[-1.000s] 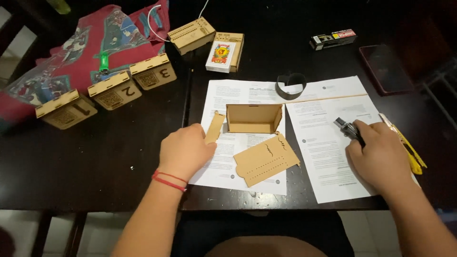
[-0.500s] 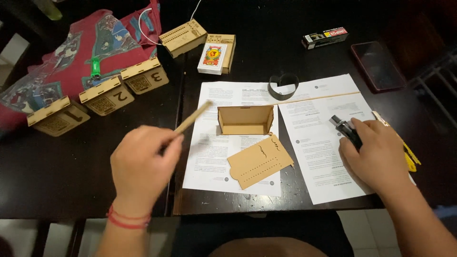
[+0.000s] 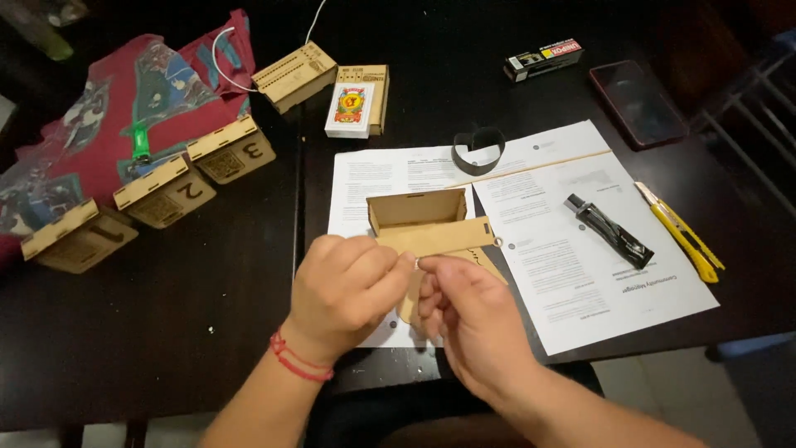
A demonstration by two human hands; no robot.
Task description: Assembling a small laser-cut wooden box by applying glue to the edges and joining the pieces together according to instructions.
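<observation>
Both hands met over the printed sheets (image 3: 531, 249) on the dark surface (image 3: 207, 332): the left hand (image 3: 344, 290) and the right hand (image 3: 468, 319) had their fingers pressed together, pinching a thin wooden panel (image 3: 435, 236) just in front of the small open wooden box (image 3: 417, 210). The panel looked thin, so too much pressure could probably snap it or its small tabs. The black glue tube (image 3: 609, 230) lay apart on the paper, beside the yellow utility knife (image 3: 680, 231).
</observation>
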